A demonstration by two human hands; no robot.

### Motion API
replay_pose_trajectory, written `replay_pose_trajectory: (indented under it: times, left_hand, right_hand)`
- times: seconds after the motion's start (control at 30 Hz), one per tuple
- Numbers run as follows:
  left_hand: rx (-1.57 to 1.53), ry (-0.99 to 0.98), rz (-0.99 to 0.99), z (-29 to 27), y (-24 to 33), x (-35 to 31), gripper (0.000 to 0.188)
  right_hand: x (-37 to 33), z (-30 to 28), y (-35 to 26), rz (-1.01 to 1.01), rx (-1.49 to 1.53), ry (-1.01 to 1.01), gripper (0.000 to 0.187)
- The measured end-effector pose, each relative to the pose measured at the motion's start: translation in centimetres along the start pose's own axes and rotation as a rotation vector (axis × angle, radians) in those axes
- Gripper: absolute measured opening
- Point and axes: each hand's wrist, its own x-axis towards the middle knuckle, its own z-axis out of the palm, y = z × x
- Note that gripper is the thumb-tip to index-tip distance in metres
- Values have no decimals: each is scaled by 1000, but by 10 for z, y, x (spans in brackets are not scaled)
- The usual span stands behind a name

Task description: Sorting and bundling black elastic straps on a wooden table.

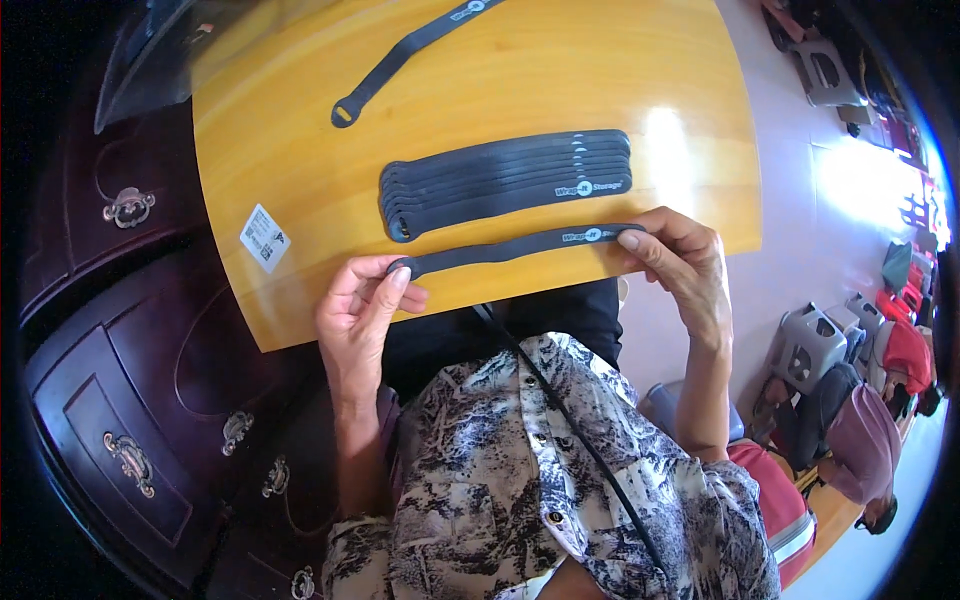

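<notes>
A dark hook-and-loop strap [490, 252] is stretched nearly straight between my hands, close to the table's near edge. My left hand [365, 305] pinches its rounded end between thumb and fingers. At the other end, beside the pale print, my right hand [675, 260] grips it with thumb and forefinger. Just beyond lies a neat stack of similar straps [500, 185], fanned slightly so their edges show, the slotted ends at the left. Farther off, a single strap [400, 62] lies bent at an angle, its slotted end toward me and its far end cut off by the picture's edge.
The yellow wooden table [690, 205] carries a white printed label [265, 238] at its left. Dark cabinets [125, 420] with metal handles stand along the left. To the right are grey plastic stools [810, 345] and a seated person in a pink top [865, 440].
</notes>
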Motion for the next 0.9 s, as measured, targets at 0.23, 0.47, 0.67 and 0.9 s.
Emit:
replay_pose_trajectory:
  times: [0.23, 0.47, 0.67, 0.9]
  left_hand:
    - [114, 67, 157, 15, 2, 3, 13]
    - [132, 198, 143, 18, 3, 3, 12]
    - [191, 274, 141, 22, 2, 9, 10]
    - [301, 288, 172, 21, 0, 15, 17]
  right_hand:
    - [-1, -8, 5, -30, 28, 100, 12]
    - [-3, -4, 4, -27, 60, 149, 16]
    - [2, -3, 7, -64, 67, 175, 16]
    - [3, -4, 9, -53, 71, 189, 16]
